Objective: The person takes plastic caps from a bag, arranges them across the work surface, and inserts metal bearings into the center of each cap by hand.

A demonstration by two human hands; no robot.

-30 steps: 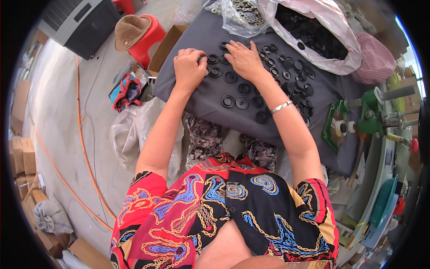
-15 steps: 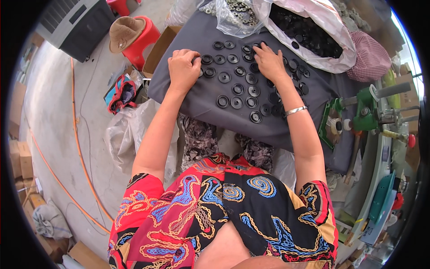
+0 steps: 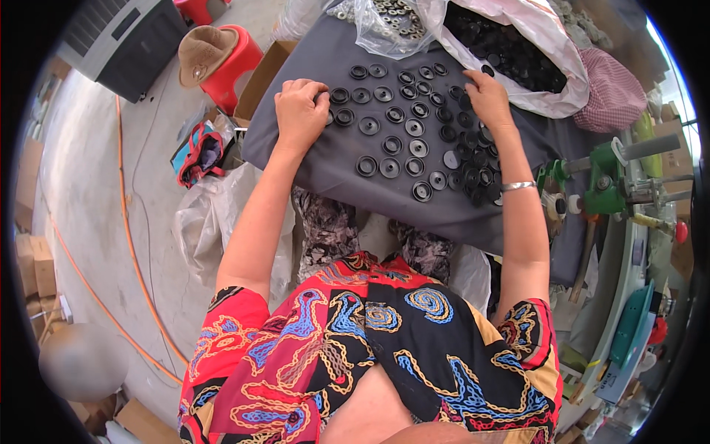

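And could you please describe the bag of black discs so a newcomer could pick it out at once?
Find the grey cloth. Toward its far right, just beyond the right hand, lies a wide-open white bag. Unlike the clear bag to its left, which holds small pale rings, it is filled with black discs.

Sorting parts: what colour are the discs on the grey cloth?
Mostly black round discs; best in head view.

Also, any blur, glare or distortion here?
Head view: left hand, right hand and black discs look fairly sharp; a round patch at lower left is blurred; glare whitens the upper right rim; fisheye bending and black corners show.
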